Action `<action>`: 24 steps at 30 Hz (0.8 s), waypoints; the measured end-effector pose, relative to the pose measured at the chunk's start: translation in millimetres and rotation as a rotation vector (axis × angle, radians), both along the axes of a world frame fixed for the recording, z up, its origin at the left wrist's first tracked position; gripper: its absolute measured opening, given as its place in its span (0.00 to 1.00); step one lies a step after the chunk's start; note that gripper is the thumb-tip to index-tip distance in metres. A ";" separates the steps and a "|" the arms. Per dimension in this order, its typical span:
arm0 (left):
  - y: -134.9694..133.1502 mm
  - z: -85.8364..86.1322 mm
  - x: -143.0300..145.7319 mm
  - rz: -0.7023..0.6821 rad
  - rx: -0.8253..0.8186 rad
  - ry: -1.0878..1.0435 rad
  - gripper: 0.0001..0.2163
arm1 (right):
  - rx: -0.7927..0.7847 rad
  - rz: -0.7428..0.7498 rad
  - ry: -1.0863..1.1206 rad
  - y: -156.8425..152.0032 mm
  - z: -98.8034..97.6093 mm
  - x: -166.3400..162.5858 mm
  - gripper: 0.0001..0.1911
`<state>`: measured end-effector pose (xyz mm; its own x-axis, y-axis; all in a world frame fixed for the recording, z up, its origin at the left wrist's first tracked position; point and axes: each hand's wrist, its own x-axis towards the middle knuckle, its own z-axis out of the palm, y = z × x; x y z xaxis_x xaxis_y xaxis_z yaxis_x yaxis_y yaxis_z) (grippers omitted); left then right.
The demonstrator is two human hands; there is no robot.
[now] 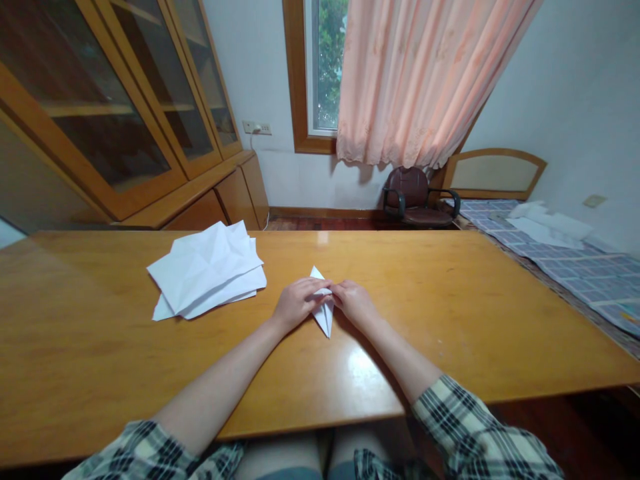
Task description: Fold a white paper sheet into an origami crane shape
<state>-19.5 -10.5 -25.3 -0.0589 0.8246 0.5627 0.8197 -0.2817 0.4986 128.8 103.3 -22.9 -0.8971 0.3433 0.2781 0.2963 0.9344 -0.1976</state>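
Note:
A narrow folded piece of white paper (325, 319), pointed at both ends, lies on the wooden table (410, 287) in front of me. My left hand (300, 301) rests across its middle from the left, fingers closed on the paper. From the right, my right hand (354, 301) pinches its edge, the fingertips meeting those of my left hand. One tip of the paper shows beyond my fingers and the other points toward me. The middle of the paper is partly hidden under the fingers.
To the left on the table lies a stack of creased white paper sheets (210, 270). A glass-door cabinet (150, 107) stands behind at the left. Past the table's far edge are a brown armchair (413, 193) and a pink curtain (415, 80). At the right is a bed (560, 257).

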 end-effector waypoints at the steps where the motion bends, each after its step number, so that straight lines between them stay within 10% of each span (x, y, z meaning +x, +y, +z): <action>1: 0.4 -0.3 0.6 -0.009 0.008 -0.016 0.13 | 0.002 -0.002 -0.001 0.1 -0.7 -0.2 0.09; 24: 1.0 -2.4 3.3 -0.139 0.105 -0.174 0.10 | 0.061 0.126 0.142 2.7 1.7 3.8 0.10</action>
<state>-16.3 -9.5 -27.7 -0.0521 0.7688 0.6374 0.6737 -0.4441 0.5907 132.6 106.0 -21.2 -0.8824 0.2091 0.4214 0.1491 0.9739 -0.1708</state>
